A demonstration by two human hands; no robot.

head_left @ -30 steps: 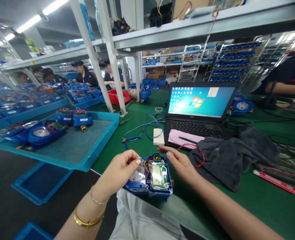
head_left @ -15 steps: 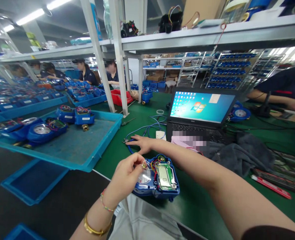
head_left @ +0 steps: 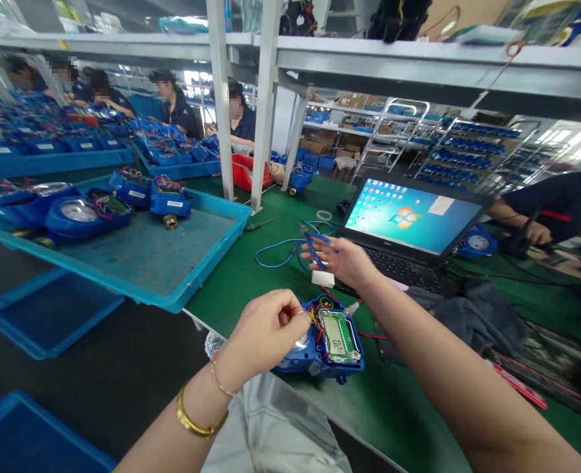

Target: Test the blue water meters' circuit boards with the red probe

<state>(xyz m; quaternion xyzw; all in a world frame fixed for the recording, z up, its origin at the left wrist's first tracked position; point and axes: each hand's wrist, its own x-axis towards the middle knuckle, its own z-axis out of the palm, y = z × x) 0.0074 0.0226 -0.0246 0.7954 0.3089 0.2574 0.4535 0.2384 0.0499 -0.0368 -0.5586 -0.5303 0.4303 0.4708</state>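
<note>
A blue meter body [head_left: 297,358] lies at the table's front edge, its round dial partly under my left hand. Its green circuit board [head_left: 352,341] is exposed, and the small LCD display [head_left: 336,336] shows dark characters. My left hand [head_left: 268,332] is closed in a pinch over the dial, on what looks like a thin wire; the fingertips partly hide it. Colored wires [head_left: 314,316] run beside those fingertips. Beyond the meter, my right hand [head_left: 344,261] has a looped blue cable [head_left: 314,248] across its bent fingers. A white box [head_left: 322,279] sits just below that hand.
An open laptop [head_left: 413,217] stands behind my right hand, with a grey cloth [head_left: 472,312] beside it. On the left, a blue tray [head_left: 186,263] holds several meters. Shelf posts [head_left: 265,105] rise behind. A co-worker's hand [head_left: 537,233] is at far right.
My right hand has moved right, lifting the blue cable toward the laptop. Dark characters now show on the display. A red lead is visible beside the meter. My left hand stays pinched over the dial.
</note>
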